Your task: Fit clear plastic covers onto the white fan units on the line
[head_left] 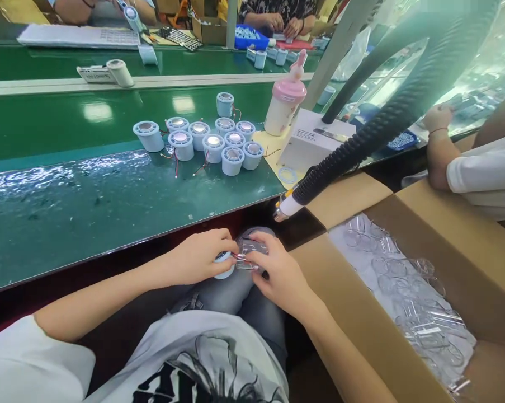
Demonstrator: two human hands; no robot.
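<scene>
Above my lap, my left hand [208,254] is closed around a light blue cylindrical motor housing [224,266], partly hidden by the fingers. My right hand [277,271] grips a clear plastic cup-shaped part [251,246] just beside it. Thin red wires run between the two parts at my fingertips. On the green bench ahead stands a group of similar light blue housings [213,146], several with red and black wires trailing out.
A black flexible hose [353,151] with a metal-tipped nozzle [282,211] hangs right of centre. A cardboard box [344,280] at right holds clear plastic parts [428,319]. A pink-lidded bottle [283,106] stands by a white device [315,137]. Co-workers sit across and at right.
</scene>
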